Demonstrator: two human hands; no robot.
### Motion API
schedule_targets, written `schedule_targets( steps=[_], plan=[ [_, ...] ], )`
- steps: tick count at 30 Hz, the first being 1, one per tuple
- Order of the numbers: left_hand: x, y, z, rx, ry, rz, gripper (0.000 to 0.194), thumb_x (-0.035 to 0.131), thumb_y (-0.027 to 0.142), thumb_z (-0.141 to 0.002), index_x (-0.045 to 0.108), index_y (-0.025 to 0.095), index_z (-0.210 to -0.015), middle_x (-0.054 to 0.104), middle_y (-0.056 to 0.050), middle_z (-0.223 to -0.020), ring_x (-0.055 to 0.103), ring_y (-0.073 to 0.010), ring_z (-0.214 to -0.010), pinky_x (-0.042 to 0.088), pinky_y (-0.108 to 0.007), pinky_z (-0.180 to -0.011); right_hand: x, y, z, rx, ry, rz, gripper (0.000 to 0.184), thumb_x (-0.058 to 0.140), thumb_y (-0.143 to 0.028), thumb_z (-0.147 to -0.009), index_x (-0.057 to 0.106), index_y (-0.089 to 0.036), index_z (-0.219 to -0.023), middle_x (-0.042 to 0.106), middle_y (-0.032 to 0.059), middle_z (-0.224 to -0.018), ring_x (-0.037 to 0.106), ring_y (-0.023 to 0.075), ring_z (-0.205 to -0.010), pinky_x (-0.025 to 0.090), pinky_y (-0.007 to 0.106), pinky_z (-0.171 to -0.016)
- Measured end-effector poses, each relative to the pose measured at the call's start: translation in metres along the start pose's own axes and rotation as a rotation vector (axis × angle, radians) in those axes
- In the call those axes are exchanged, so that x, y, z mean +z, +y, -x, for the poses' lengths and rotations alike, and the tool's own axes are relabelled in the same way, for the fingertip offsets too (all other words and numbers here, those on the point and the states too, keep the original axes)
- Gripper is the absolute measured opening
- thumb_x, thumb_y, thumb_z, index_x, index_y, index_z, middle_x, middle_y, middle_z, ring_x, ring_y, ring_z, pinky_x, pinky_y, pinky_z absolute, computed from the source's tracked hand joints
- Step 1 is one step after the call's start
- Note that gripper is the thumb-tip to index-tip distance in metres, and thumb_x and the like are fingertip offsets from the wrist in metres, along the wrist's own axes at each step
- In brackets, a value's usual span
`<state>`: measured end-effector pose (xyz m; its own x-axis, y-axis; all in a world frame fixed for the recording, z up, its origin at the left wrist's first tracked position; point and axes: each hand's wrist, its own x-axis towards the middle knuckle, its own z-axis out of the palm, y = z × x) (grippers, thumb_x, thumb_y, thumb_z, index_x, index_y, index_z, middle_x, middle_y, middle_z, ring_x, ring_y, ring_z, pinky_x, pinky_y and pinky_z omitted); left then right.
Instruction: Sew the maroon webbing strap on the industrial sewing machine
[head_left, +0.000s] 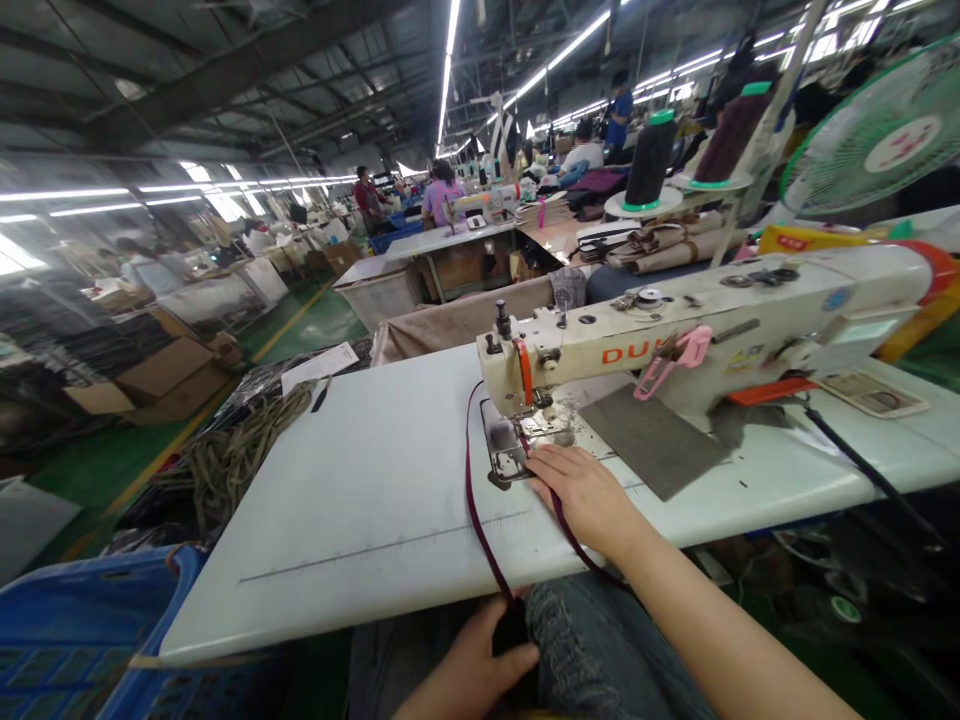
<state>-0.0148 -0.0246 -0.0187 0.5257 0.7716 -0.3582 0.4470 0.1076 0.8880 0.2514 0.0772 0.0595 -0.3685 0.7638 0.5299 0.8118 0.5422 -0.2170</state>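
Observation:
A narrow maroon strap point(475, 508) loops over the white sewing table, with part of it under the needle area of the sewing machine point(645, 325). My right hand point(576, 495) rests on the machine bed, fingers close together and pressed on the strap just in front of the presser foot point(534, 425). From under this palm the strap runs toward the table's front edge. Below that edge, near my lap, my left hand point(476, 655) is curled around the strap's other stretch. What lies deeper in the left hand is dark and hard to make out.
A grey flat piece point(652, 440) lies under the machine arm, which carries a pink clip point(675, 362). Olive straps point(232, 460) hang at the table's left, above a blue crate point(97, 620). Thread cones point(651, 160) and a fan point(885, 140) stand behind.

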Motion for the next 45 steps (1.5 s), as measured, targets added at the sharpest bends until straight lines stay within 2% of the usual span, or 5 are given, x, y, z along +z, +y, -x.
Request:
schedule_targets(
  steps=[4, 10, 21, 31, 45],
  plan=[
    [0.001, -0.006, -0.009, -0.078, -0.050, -0.119, 0.039, 0.056, 0.045, -0.098, 0.083, 0.019, -0.106, 0.072, -0.013, -0.137, 0.062, -0.0335, -0.134, 0.042, -0.046, -0.123, 0.000, 0.000, 0.001, 0.017, 0.006, -0.006, 0.026, 0.061, -0.028, -0.108, 0.076, -0.021, -0.128, 0.077, 0.0102, -0.132, 0.072, 0.0279, -0.124, 0.058, 0.048, -0.107],
    [-0.001, -0.028, -0.001, -0.188, -0.032, -0.226, 0.090, 0.084, 0.036, -0.073, 0.056, 0.017, -0.156, 0.048, -0.022, -0.164, 0.040, -0.0458, -0.154, 0.028, -0.059, -0.130, -0.001, -0.002, 0.001, 0.020, 0.024, -0.005, 0.027, 0.062, -0.030, -0.108, 0.077, -0.020, -0.128, 0.078, 0.0100, -0.130, 0.072, 0.0266, -0.123, 0.057, 0.046, -0.108],
    [0.000, -0.039, 0.001, -0.113, 0.027, -0.080, 0.036, 0.071, 0.038, -0.084, 0.075, 0.020, -0.115, 0.074, -0.012, -0.126, 0.064, -0.0324, -0.125, 0.047, -0.044, -0.112, 0.000, -0.002, 0.002, 0.027, 0.001, 0.008, 0.028, 0.059, -0.031, -0.109, 0.075, -0.019, -0.128, 0.076, 0.0104, -0.134, 0.071, 0.0277, -0.125, 0.057, 0.047, -0.109],
    [-0.013, 0.041, 0.013, 0.143, -0.143, 0.522, 0.062, 0.083, 0.057, -0.091, 0.063, 0.020, -0.136, 0.073, -0.014, -0.116, 0.069, -0.0297, -0.115, 0.049, -0.043, -0.105, 0.002, -0.001, 0.002, 0.021, 0.015, 0.005, 0.027, 0.059, -0.030, -0.109, 0.075, -0.018, -0.126, 0.077, 0.0105, -0.131, 0.072, 0.0274, -0.123, 0.057, 0.046, -0.108],
    [-0.056, 0.099, -0.042, 0.091, 0.259, 0.886, 0.059, 0.095, 0.041, -0.083, 0.066, 0.015, -0.127, 0.072, -0.017, -0.127, 0.073, -0.0287, -0.116, 0.056, -0.046, -0.109, -0.002, -0.002, 0.001, 0.009, 0.006, 0.005, 0.028, 0.059, -0.029, -0.108, 0.076, -0.020, -0.129, 0.077, 0.0112, -0.131, 0.072, 0.0278, -0.123, 0.058, 0.047, -0.107]
  ],
)
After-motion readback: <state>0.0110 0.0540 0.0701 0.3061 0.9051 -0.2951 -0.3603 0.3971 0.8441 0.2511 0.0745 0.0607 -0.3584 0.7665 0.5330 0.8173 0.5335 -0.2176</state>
